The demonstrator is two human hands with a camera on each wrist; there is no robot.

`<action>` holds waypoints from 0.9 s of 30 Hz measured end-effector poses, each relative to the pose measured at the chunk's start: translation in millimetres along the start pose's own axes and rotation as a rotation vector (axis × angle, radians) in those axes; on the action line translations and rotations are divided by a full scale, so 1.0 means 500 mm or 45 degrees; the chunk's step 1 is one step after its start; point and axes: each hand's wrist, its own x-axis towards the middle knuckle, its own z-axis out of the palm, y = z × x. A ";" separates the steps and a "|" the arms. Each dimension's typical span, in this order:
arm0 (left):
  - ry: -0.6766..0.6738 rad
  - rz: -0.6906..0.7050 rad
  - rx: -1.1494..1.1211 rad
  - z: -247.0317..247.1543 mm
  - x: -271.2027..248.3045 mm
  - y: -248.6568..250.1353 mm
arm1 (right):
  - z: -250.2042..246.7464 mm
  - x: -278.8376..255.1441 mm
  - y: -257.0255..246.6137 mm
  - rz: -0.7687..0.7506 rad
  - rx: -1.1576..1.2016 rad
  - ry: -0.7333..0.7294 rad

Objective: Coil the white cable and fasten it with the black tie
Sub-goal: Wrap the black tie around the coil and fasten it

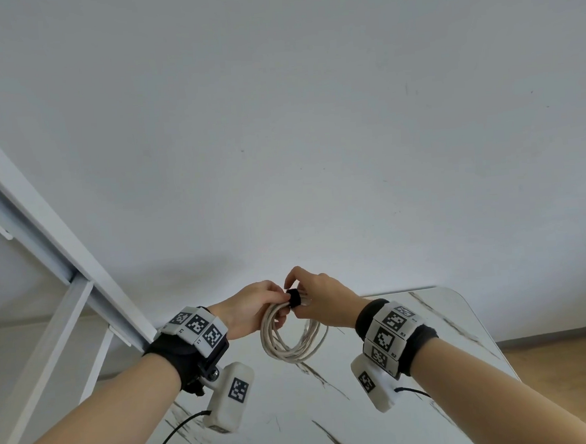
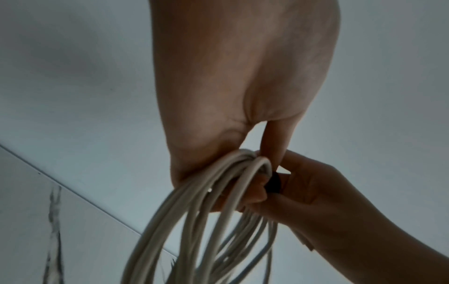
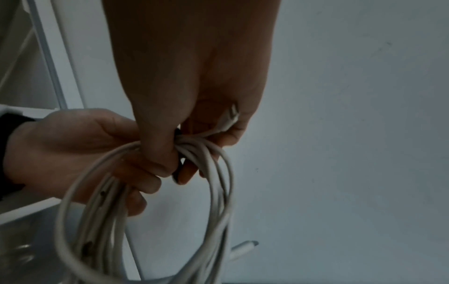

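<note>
Your left hand (image 1: 252,306) is curled round the top of the coiled white cable (image 1: 293,338), gripping the gathered loops at their 12 o'clock point. Your right hand (image 1: 318,299) meets it from the 3 o'clock side, thumb and fingers pinching the black tie (image 1: 293,298), which sits around the bundle just beside your left fingertips. The two hands touch across the tie. In the right wrist view a white connector (image 3: 229,117) lies against your right palm, and another cable end (image 3: 244,247) hangs free at 5 o'clock. The coil hangs below both hands, loops roughly round, held in the air above the marbled bench (image 1: 445,319). A white frame (image 1: 45,237) stands at 9 o'clock, against the pale wall (image 1: 312,117).
</note>
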 end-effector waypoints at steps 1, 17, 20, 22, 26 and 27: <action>0.016 0.025 0.005 -0.004 0.001 -0.001 | -0.001 0.001 0.000 0.027 0.076 0.001; 0.063 0.249 0.181 -0.024 -0.001 -0.012 | -0.027 -0.002 0.008 0.190 0.766 -0.136; 0.048 0.262 0.191 -0.024 -0.007 -0.008 | -0.032 -0.008 0.012 0.191 0.844 -0.183; 0.036 0.252 0.211 -0.023 -0.010 -0.008 | -0.032 -0.011 0.014 0.183 0.846 -0.192; 0.090 0.200 0.157 -0.023 -0.006 -0.016 | -0.029 -0.013 0.015 0.150 0.891 -0.084; 0.103 0.191 0.136 -0.022 -0.005 -0.018 | -0.027 -0.013 0.016 0.127 0.928 -0.069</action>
